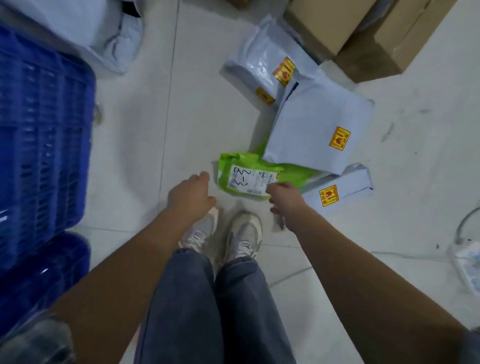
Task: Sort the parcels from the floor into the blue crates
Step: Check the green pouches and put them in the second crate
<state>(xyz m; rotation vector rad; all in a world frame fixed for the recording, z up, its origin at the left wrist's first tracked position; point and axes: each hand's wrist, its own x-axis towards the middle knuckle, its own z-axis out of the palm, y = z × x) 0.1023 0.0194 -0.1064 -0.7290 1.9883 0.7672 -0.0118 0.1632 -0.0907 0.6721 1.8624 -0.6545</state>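
Note:
A green parcel (247, 176) with a white label lies on the floor just ahead of my feet. Its right part sits under a grey parcel (319, 125) with a yellow sticker. My right hand (284, 203) reaches down to the label's right edge and touches it; whether it grips is unclear. Just left of the green parcel hangs my left hand (191, 194), fingers relaxed, holding nothing. Two more grey parcels lie nearby, one at the back (258, 69) and one at the right (343, 189). A blue crate (31, 139) stands at the left.
A second blue crate (27, 280) sits nearer at the lower left. A pile of grey bags (83, 14) lies behind the crates. Cardboard boxes (366, 28) stand at the back right. A power strip (474, 266) with a cable lies on the floor at the right.

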